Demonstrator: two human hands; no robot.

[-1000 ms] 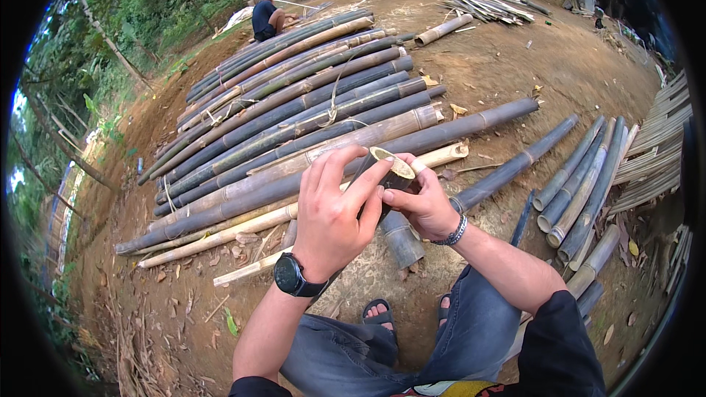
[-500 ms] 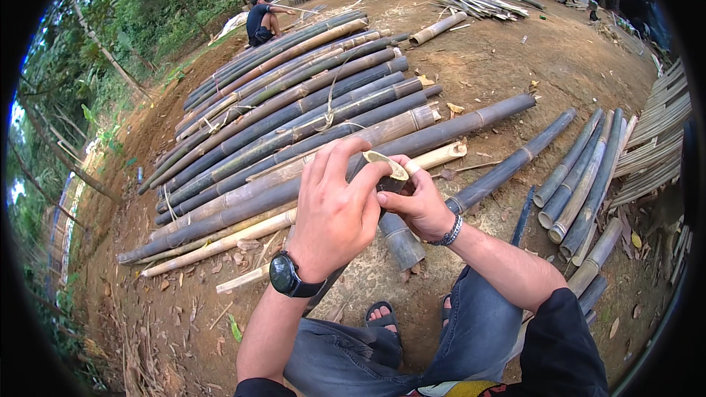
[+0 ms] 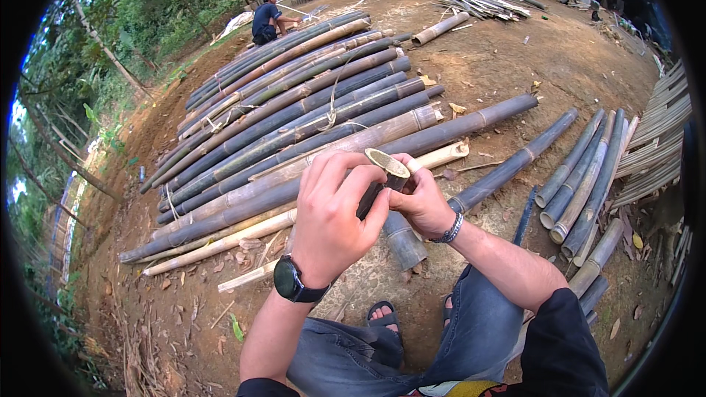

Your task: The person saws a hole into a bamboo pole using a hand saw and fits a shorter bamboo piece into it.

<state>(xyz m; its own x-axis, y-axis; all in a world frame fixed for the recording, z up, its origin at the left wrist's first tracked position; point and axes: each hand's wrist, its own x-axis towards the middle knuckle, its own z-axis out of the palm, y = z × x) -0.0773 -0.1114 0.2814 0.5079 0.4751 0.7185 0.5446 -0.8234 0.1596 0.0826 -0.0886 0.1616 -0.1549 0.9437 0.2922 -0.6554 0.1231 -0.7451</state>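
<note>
A dark bamboo pole [image 3: 388, 163] stands nearly upright before me, its pale, hollow cut end turned up toward me. My left hand [image 3: 337, 217] wraps round it just below the cut, fingers curled over the dark outer wall. On the other side, my right hand [image 3: 423, 202] is closed on the same pole, with its thumb and fingers close to the rim. Most of the pole's length is hidden behind my left hand and forearm. Beyond and below my hands, a short dark bamboo piece [image 3: 405, 246] lies on the ground.
A broad row of long bamboo poles [image 3: 272, 114] lies ahead and to the left. Shorter bamboo lengths [image 3: 577, 176] lie at right, beside stacked split strips [image 3: 658, 129]. A person [image 3: 268, 20] crouches at the far end of the row. More strips [image 3: 485, 4] lie farther back.
The bamboo's cut end has turned, so its round opening faces me more fully. My left fingers have shifted on the pole. The far person has moved from sitting bent forward to a more upright crouch.
</note>
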